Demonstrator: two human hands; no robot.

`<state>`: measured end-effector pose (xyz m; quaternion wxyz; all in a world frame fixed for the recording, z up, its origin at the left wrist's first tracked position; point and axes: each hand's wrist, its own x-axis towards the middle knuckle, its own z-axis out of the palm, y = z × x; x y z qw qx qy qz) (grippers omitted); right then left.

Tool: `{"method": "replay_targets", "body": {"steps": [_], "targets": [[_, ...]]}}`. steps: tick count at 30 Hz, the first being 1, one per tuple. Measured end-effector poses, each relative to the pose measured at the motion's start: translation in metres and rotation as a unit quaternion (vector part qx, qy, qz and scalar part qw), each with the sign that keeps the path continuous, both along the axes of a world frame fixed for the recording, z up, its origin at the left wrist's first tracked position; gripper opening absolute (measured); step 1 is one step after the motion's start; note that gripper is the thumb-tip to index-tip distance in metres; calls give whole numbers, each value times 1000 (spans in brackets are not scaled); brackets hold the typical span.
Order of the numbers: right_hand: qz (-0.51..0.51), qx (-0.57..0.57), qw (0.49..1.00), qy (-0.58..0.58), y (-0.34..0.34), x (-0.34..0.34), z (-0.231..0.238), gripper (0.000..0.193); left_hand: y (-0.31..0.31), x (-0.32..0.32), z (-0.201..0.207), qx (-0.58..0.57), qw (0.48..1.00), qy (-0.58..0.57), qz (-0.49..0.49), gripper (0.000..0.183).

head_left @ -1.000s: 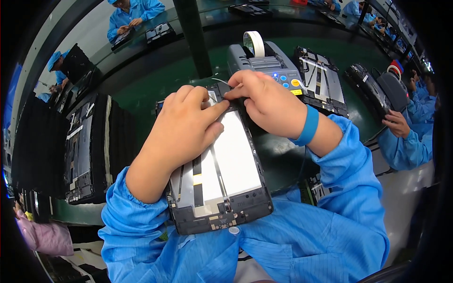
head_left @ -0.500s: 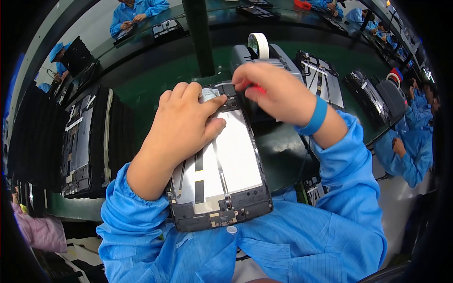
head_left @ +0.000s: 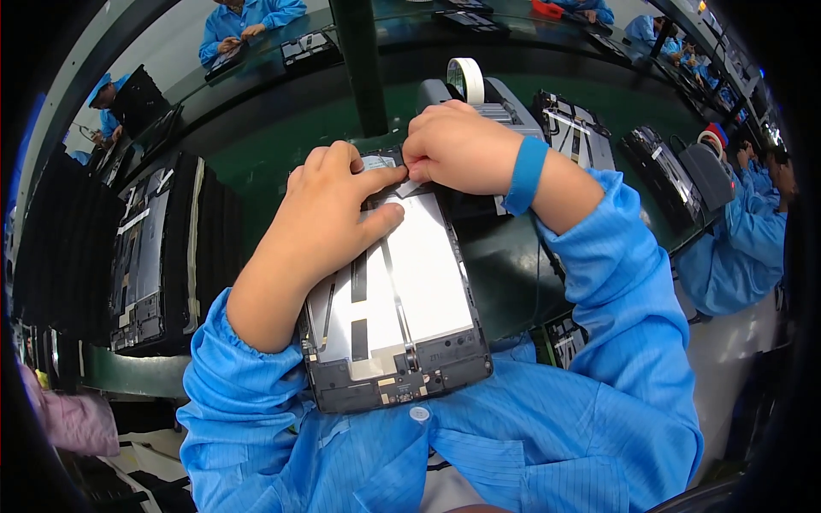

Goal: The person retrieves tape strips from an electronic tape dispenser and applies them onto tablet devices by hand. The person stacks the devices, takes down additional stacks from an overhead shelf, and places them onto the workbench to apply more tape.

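1. The opened tablet (head_left: 428, 282) lies straight in front of the worker, its near end up against the blue smock (head_left: 513, 419), perhaps so that the body keeps it from sliding. Its insides face upward, which leaves the pale panel within reach.

2. The left hand (head_left: 321, 205) rests across the tablet's upper left, its grip wide, thumb well apart from forefinger. I'd judge that this spread steadies the far end.

3. The right hand (head_left: 466, 150) comes in over the far right corner, wrist bent, its grip drawn to a narrow pinch beside the left forefinger. Whether anything thin sits between those fingertips, I can't tell (the knuckles hide it).

4. Just beyond, on the green tabletop (head_left: 248, 150), a grey tape machine (head_left: 505, 98) carries a white roll (head_left: 475, 81); so close to the right hand, it seems placed for a short reach.

5. Another tablet (head_left: 145, 248) sits at the left, on or against a black stack (head_left: 51, 248), well clear of the elbows.
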<state>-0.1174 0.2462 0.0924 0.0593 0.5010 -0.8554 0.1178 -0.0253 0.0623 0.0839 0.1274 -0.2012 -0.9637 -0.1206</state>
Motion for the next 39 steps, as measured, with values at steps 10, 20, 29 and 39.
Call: {"method": "replay_targets", "body": {"steps": [10, 20, 29, 39], "targets": [[-71, 108, 991, 23, -9, 4, 5, 19, -3, -14, 6, 34, 995, -95, 21, 27], [-113, 203, 973, 12, -22, 2, 9, 26, 6, -35, 4, 83, 988, -116, 62, 18], [-239, -70, 952, 175, -11, 11, -2, 58, 5, -26, 9, 49, 997, -29, 46, 28], [-96, -338, 892, -283, 61, 159, -76, 92, -45, 141, -58, 321, 947, -25, -4, 118]]}}
